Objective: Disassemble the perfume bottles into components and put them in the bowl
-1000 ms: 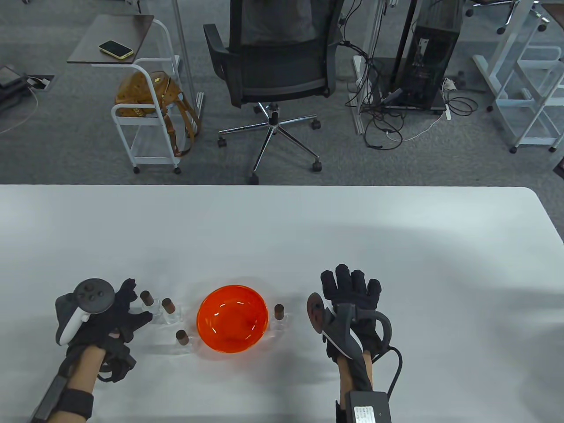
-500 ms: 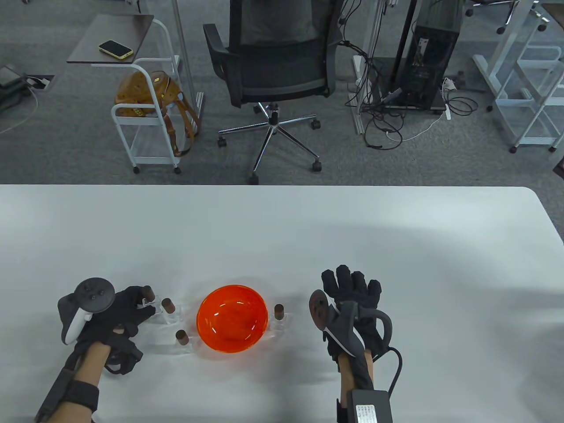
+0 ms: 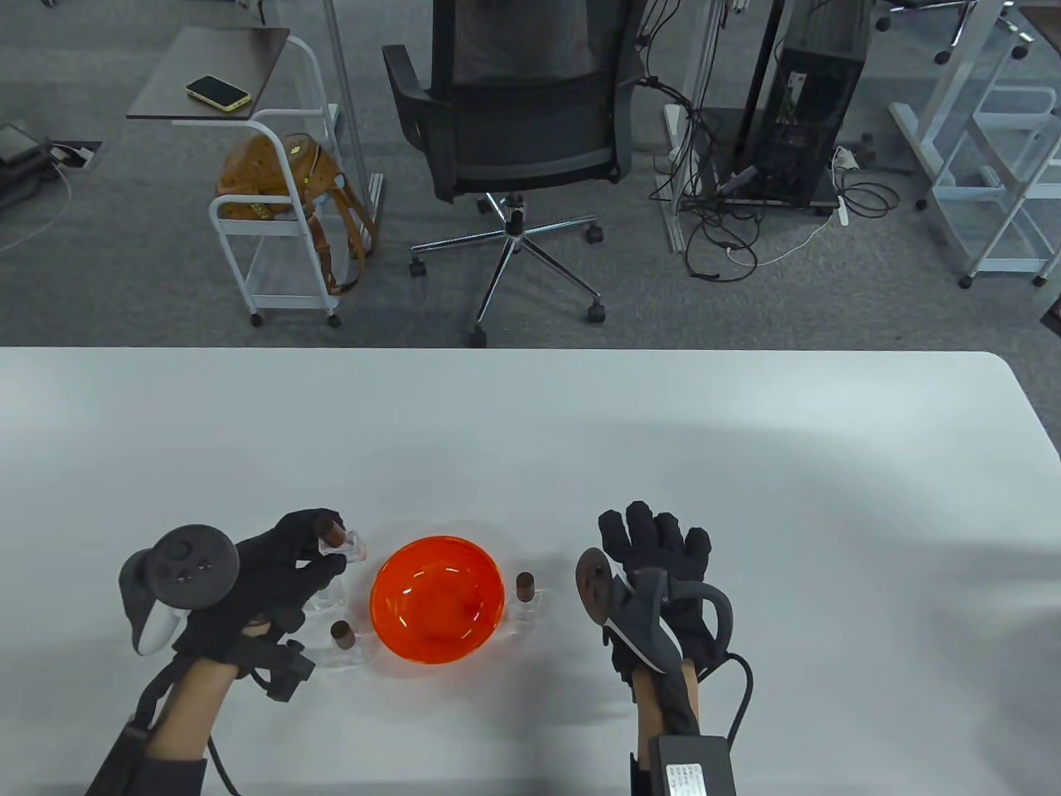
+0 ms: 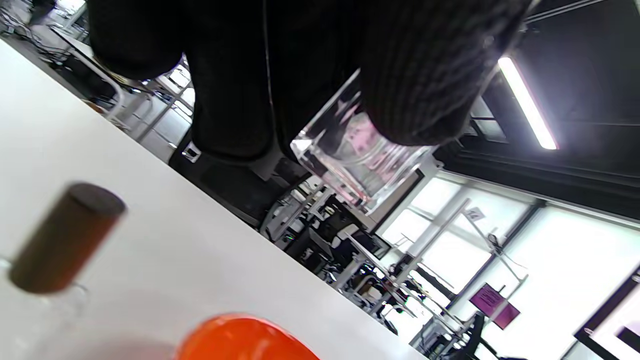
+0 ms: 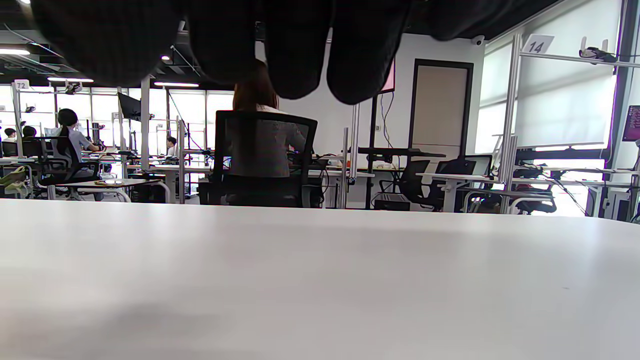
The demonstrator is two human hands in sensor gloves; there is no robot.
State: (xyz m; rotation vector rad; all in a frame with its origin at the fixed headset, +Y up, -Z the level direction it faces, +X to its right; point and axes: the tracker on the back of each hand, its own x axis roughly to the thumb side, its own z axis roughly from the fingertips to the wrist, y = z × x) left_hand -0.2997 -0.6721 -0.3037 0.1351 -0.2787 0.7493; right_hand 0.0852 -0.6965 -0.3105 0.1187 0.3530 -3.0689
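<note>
**Left hand held one perfume bottle off the table beside the bowl**

A clear perfume bottle [image 3: 346,545] with a brown cap [image 3: 331,526] was off the table, pinched in the curled fingers [image 3: 319,567] of the left hand [image 3: 265,580], just left of the orange bowl [image 3: 437,599]. In the left wrist view the bottle's glass body [image 4: 360,155] sat clamped under a gloved fingertip [image 4: 420,75].

Two more capped bottles stood on the white table [image 3: 530,431]: one [image 3: 341,637] at the bowl's near-left edge, one [image 3: 525,590] just right of the bowl. A further glass body below the left hand was mostly hidden.

The right hand [image 3: 659,580] lay right of the bowl, fingers straight and holding nothing, well apart from the left.
</note>
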